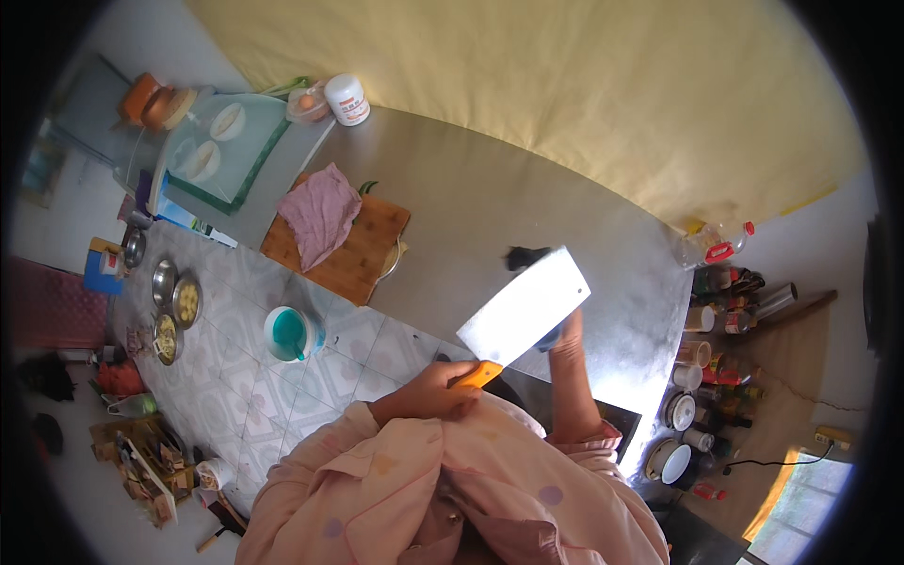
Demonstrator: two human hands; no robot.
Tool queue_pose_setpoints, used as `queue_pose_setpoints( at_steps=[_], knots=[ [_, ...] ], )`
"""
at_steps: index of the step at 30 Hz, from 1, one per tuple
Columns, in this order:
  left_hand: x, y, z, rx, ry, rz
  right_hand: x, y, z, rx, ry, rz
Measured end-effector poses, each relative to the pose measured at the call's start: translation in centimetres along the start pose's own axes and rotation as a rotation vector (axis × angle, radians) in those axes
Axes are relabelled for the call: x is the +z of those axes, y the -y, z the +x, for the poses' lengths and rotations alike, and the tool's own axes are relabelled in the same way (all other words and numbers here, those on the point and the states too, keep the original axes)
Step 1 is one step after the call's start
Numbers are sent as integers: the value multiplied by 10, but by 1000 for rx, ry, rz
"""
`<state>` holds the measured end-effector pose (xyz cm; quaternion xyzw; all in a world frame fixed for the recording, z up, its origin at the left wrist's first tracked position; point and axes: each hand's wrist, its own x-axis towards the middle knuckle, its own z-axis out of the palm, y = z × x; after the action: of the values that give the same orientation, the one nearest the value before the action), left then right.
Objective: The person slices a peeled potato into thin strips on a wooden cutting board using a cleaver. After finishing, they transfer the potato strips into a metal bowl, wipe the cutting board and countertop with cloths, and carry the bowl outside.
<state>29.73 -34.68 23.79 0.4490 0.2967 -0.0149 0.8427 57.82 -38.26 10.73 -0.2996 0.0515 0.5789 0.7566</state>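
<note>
My left hand (439, 387) grips the yellow handle of a cleaver (526, 305), whose broad, bright blade is raised over the counter's front edge. Behind the blade, my right hand (569, 329) is mostly hidden; only its wrist side shows, beside something dark blue. A dark object (526, 257) sticks out past the blade's far edge, too unclear to name. To the left lies a wooden cutting board (381, 233) with a crumpled pink cloth (323, 212) on it. Part of a green vegetable (367, 187) shows at the board's far edge.
The metal counter (466, 169) carries a white lidded jar (347, 100) at its far left and plastic bottles (720, 244) at its right end. Jars and pots crowd the right side. On the tiled floor stand a bucket (288, 335) and bowls of food (186, 302).
</note>
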Motion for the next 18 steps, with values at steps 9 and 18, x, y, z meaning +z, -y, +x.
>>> queue_pose_setpoints(
  at_steps=[9,18],
  knots=[
    [-30,-4,39,162,-457,-8,-41,-46,36,92,448,-937],
    [-119,-36,13,203,-915,24,-108,119,202,-991,-772,-1658]
  ],
)
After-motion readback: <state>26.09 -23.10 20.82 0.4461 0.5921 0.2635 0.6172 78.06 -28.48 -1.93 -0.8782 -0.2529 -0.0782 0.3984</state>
